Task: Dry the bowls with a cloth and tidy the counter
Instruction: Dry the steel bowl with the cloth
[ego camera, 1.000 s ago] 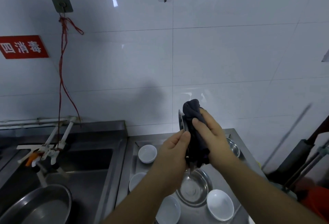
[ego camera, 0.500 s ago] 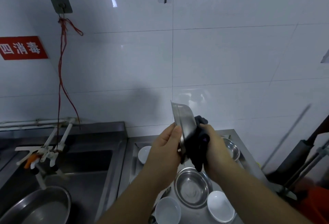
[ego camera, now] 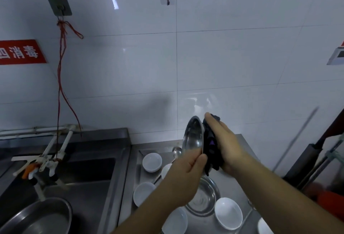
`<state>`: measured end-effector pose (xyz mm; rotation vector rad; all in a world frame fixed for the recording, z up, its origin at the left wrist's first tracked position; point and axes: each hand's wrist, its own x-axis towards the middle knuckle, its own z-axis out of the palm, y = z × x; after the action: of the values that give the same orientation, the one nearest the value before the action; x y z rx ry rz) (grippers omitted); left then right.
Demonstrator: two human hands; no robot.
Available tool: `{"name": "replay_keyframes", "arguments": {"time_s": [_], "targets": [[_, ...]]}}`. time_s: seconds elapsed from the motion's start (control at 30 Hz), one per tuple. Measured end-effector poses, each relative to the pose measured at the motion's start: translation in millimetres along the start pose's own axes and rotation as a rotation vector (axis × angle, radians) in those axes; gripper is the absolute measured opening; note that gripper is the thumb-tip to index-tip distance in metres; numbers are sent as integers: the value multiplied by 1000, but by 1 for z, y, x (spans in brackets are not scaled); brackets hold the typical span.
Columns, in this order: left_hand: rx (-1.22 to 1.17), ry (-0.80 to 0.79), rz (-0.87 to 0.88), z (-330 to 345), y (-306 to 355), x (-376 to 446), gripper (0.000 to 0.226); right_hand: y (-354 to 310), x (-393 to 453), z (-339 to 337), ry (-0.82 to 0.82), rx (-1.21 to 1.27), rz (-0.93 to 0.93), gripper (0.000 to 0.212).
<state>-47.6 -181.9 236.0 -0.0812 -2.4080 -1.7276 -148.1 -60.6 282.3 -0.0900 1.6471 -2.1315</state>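
Observation:
A steel bowl is held on edge above the steel counter, its hollow facing left. My left hand grips its lower rim. My right hand presses a dark cloth against the bowl's outer side, fingers stretched over the cloth. Another steel bowl sits on the counter below. Several white bowls lie around it, among them a far one, a left one and a near right one.
A steel sink lies to the left with taps and a large steel basin at its near corner. A ladle rests on the counter's far side. Dark handles and an orange item stand at the right.
The steel bowl has turned so its hollow shows to the left. My right hand with the cloth has slid across the bowl's outer side. The view has shifted slightly left.

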Motion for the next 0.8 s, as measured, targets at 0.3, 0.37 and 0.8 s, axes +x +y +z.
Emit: {"name": "replay_keyframes", "arguments": {"time_s": [0.3, 0.37, 0.8], "targets": [[553, -258, 75, -25, -2, 13, 20, 17, 6, -15, 107, -6, 72, 19], [633, -251, 82, -24, -4, 16, 17, 23, 7, -20, 124, 53, 90, 19], [284, 420, -222, -29, -43, 40, 37, 52, 10, -75, 178, 179, 178, 25]]}}
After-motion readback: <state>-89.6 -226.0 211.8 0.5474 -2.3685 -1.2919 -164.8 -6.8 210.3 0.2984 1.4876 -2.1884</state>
